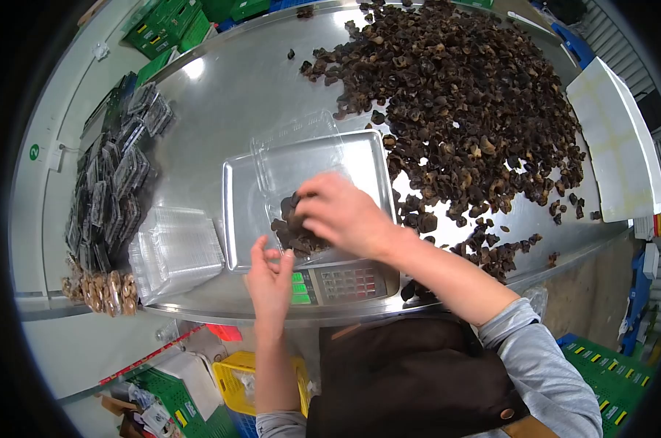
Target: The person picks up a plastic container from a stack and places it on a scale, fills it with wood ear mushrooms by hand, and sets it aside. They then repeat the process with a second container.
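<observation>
A clear plastic clamshell box (pixel 297 142) lies with its lid up on the steel pan of a scale (pixel 232 219). Dark brown, curled pieces (pixel 294 237), like wood ear mushrooms, fill the near half of the box. My right hand (pixel 338 212) is over these pieces, its fingers bent down around some dark ones and slightly blurred. At the box's near left corner, my left hand (pixel 270 274) has its thumb and fingers apart and holds nothing. Below the pan, the scale's panel (pixel 345 283) shows green displays and keys.
A large heap of dark pieces (pixel 462 102) covers the table's right side. Stacked empty boxes (pixel 176 252) stand left of the scale, with filled packs (pixel 111 182) beyond. A white foam box (pixel 615 146) is at far right, a yellow crate (pixel 235 365) below the table edge.
</observation>
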Demonstrator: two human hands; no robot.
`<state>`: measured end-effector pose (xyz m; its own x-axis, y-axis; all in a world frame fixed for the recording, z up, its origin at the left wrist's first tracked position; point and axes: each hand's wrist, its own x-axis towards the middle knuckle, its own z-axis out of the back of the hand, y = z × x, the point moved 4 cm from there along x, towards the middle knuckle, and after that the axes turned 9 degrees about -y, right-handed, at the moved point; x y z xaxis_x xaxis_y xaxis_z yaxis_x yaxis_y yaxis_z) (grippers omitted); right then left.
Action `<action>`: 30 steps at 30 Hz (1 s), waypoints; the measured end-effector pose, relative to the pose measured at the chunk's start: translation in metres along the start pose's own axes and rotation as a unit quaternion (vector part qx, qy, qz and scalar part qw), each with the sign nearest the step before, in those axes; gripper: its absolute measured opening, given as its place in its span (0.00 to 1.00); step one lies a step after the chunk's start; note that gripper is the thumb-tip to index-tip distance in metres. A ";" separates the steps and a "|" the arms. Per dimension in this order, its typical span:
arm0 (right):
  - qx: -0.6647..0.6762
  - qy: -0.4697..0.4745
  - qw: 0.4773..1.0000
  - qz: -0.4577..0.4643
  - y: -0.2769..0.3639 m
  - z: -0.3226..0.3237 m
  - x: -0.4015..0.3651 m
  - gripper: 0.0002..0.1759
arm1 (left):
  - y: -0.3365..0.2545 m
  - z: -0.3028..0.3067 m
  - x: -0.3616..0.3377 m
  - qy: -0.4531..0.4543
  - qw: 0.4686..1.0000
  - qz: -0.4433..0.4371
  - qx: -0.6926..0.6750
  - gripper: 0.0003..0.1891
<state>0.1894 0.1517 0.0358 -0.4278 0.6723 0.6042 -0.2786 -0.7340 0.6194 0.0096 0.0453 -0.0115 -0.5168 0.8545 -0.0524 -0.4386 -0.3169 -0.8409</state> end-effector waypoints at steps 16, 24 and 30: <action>0.428 -0.153 0.786 -0.419 -0.104 -0.005 0.008 0.35 | 0.020 0.004 -0.006 0.120 0.944 0.188 -0.245 0.34; -0.020 0.114 0.924 -0.365 -0.048 0.042 -0.044 0.24 | 0.029 0.000 -0.007 0.097 0.911 0.207 -0.343 0.13; 0.143 0.151 0.826 -0.523 -0.046 0.039 -0.069 0.23 | 0.035 -0.010 0.000 0.130 0.902 0.246 -0.330 0.08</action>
<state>0.2658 0.1428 -0.0151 -0.2887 0.8378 -0.4633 -0.4357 0.3159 0.8428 0.0023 0.0381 -0.0465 -0.3027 0.7722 -0.5587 0.3745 -0.4427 -0.8147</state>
